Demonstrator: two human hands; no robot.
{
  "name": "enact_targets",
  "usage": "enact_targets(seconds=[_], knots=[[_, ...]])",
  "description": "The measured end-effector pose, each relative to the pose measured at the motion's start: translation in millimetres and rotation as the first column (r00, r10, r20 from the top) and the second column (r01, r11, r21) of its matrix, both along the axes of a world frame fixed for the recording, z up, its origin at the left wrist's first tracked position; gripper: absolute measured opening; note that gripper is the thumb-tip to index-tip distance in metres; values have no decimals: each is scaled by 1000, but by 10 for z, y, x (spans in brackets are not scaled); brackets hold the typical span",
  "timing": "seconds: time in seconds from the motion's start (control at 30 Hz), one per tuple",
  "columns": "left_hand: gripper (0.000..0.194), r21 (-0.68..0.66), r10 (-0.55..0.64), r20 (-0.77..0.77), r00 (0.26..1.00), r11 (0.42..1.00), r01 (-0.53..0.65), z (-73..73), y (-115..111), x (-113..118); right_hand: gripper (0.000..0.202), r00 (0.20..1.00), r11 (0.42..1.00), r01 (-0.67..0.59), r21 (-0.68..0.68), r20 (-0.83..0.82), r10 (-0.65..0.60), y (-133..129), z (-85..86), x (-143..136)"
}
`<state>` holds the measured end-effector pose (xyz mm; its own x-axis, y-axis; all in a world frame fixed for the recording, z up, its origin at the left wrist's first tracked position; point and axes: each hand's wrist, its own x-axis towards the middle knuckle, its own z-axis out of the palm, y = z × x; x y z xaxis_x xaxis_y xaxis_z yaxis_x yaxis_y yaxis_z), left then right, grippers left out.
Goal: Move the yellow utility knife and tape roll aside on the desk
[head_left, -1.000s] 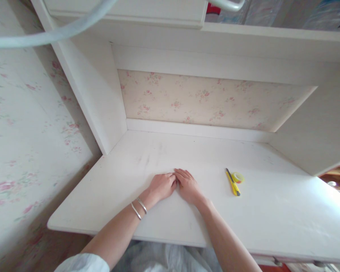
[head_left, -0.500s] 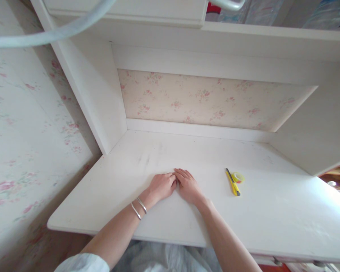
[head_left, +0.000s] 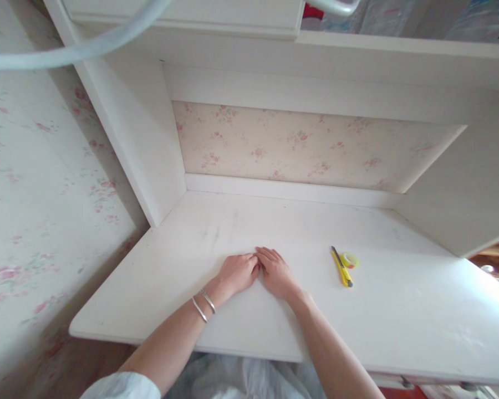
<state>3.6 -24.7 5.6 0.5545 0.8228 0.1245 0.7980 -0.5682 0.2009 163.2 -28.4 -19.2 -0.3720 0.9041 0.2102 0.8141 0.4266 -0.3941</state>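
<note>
White desk [head_left: 158, 288]: left hand [head_left: 238, 272] and right hand [head_left: 276, 272] lie flat, fingertips touching, holding nothing; yellow utility knife [head_left: 341, 267] and tape roll [head_left: 350, 259] nearby.

Both forearms reach up from the bottom edge toward the centre of the frame. The left hand [head_left: 237, 273] and right hand [head_left: 276, 271] lie palm-down, flat, side by side, fingers [head_left: 270, 255] extended, their index fingertips touching. Nothing is held.

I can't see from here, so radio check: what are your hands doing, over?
Left hand and right hand flat on the white desk, fingertips touching, holding nothing. Yellow utility knife and tape roll lie to the right, untouched.
</note>
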Motion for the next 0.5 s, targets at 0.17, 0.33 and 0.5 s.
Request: enact_targets(seconds=[0.17,0.33,0.5], knots=[[25,30,-4,8,1000,1000,4,-21,6,-4,47,1000,1000,-4,1,2,4,11,-17,2],[25,42,-15,16,1000,999,14,-40,15,-9,47,1000,1000,-3,2,2,3,14,-29,7],[24,42,-5,7,1000,999,4,-41,18,-5,48,1000,1000,-5,1,4,5,17,-38,11]])
